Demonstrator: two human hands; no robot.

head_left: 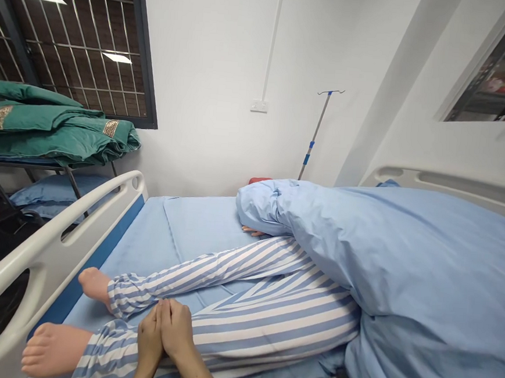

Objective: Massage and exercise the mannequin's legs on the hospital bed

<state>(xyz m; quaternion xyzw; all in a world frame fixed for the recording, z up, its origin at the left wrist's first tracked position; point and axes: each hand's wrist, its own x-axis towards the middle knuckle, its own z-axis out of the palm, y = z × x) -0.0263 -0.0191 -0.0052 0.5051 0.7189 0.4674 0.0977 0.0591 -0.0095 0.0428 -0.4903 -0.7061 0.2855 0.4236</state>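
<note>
At the foot of the hospital bed (196,231), left hand (150,341) and right hand (175,328) are over the striped cotton pyjama leg (268,324) of a patient manikin (211,267), fingers pressed together, pinching nothing. Smooth bare foot (54,351) just beside them; soft blue quilt (426,255) covers the upper body.
</note>
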